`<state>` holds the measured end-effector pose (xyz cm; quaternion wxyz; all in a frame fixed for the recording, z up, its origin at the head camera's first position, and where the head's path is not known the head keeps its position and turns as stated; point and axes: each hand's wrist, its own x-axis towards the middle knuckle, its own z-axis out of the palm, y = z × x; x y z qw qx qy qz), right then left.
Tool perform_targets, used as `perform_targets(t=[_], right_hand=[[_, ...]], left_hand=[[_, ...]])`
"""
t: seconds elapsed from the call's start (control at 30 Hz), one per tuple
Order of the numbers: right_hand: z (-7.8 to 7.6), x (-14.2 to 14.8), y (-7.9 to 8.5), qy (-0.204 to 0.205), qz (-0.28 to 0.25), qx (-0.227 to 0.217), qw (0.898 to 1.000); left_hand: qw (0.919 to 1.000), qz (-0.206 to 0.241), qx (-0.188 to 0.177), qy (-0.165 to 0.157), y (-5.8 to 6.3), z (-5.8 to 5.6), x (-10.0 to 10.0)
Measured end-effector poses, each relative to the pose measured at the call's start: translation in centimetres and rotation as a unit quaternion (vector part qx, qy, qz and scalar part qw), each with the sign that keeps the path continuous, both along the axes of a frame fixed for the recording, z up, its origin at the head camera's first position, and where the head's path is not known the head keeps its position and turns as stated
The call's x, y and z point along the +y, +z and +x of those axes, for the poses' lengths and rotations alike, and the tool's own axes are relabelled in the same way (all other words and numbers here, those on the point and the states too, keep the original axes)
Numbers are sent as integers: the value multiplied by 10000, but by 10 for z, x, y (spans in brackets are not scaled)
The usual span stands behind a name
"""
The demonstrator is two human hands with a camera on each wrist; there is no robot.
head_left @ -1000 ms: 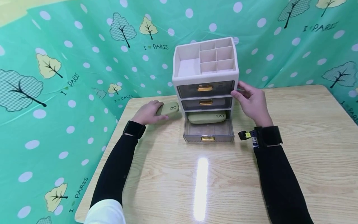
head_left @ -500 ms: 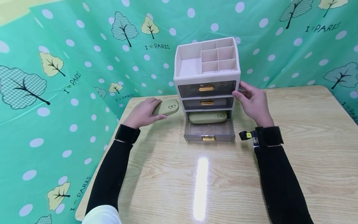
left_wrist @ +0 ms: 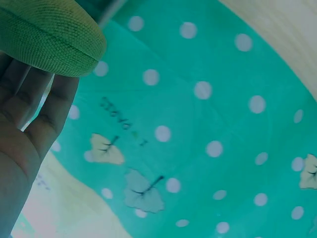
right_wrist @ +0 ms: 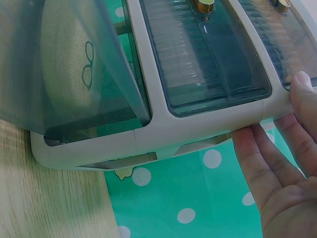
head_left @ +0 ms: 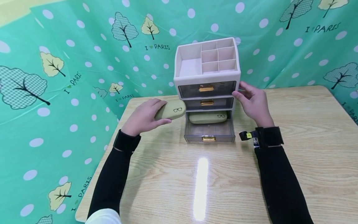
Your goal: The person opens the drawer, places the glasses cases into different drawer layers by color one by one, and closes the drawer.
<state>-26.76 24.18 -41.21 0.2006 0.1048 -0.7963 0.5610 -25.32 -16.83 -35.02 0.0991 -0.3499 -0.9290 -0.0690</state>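
My left hand (head_left: 145, 117) grips an olive-green glasses case (head_left: 174, 109) printed with a small pair of glasses. It is up off the table, and its right end overlaps the left edge of the white drawer organizer (head_left: 207, 77) in the head view. The left wrist view shows the case's woven end (left_wrist: 54, 42) against the fingers (left_wrist: 52, 111). At the organizer's right side, my right hand (head_left: 254, 104) holds the front edge between thumb and fingers. The bottom drawer (head_left: 208, 130) is pulled out, with a second matching glasses case (head_left: 205, 118) lying at its back.
Above it are two closed smoky drawers with gold handles, the middle drawer (head_left: 193, 104) and the top drawer (head_left: 190, 91). The organizer's top has divided compartments. A wooden table (head_left: 237, 186) carries everything, and a green dotted cloth (head_left: 106, 62) hangs behind and to the left.
My left hand has lifted the glasses case from the table, first drawing back left, then moving right to the organizer's edge. My right hand stays on the organizer's side.
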Motion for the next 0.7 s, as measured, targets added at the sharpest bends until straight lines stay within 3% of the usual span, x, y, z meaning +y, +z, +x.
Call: perform_targets(t=[0.27, 0.7], right_hand=[[1, -1, 2, 14, -42, 20, 10000], [4, -2, 5, -14, 4, -18, 10000]], left_hand=[[9988, -44, 203, -436, 8, 10, 28], [9929, -186, 401, -1108, 0, 8, 69]])
